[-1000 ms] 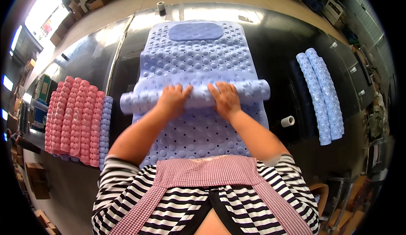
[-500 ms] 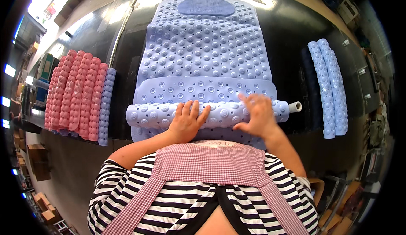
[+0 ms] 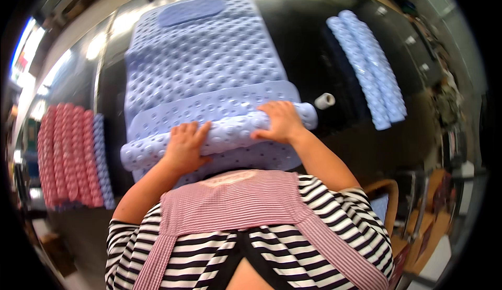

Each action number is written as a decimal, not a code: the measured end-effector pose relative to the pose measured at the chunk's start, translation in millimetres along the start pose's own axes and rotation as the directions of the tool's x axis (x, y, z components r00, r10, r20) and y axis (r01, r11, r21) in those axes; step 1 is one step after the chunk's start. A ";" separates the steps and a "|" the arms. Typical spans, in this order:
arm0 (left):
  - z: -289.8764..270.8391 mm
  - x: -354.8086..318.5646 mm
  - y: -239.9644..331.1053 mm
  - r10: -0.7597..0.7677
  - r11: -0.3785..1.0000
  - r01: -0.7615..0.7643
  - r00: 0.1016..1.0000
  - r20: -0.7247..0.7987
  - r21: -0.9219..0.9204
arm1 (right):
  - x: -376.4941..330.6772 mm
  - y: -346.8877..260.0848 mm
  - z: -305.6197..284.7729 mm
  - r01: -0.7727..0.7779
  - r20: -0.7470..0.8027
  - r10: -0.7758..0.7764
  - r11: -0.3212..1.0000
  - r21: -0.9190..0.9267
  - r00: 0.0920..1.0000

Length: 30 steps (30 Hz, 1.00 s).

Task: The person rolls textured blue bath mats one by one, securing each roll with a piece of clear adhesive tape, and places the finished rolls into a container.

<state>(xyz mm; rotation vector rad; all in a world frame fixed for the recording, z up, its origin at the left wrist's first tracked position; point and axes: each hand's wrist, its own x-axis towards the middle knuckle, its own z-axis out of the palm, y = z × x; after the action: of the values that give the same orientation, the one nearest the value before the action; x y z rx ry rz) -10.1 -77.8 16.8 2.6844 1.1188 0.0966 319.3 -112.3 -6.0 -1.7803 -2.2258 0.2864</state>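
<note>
Bath mat (image 3: 209,65), pale blue and studded, is spread up the centre of the frame; its rolled near end (image 3: 225,133) runs left to right, pressed under the flattened left hand (image 3: 185,143) and right hand (image 3: 282,120), neither nearer.

I stood at a glossy black worktop (image 3: 334,44) that mirrored bright overhead light. Windows (image 3: 21,62) glared on my left, and a wooden chair (image 3: 418,227) sat at my right.
</note>
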 end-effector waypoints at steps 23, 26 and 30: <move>10.9 -11.8 -0.8 -0.028 0.999 0.030 0.989 -0.143 0.014 | 24.5 51.2 -65.8 0.115 -0.236 0.328 0.350 0.930 0.915; 9.5 -4.5 0.0 0.018 0.999 -0.025 0.988 -0.154 -0.043 | 29.1 -39.8 -18.1 -0.020 0.012 -0.074 -0.098 0.995 0.997; 11.2 -8.2 -2.8 0.055 0.998 -0.061 0.971 -0.233 -0.020 | 55.6 -85.4 28.8 -0.106 0.104 -0.158 -0.004 0.994 0.982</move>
<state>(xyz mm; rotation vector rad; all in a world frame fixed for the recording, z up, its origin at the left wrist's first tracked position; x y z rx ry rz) -16.2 -83.8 5.5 2.7355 1.0916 0.4435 219.7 -76.6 -0.5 -0.7601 -1.2111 1.6453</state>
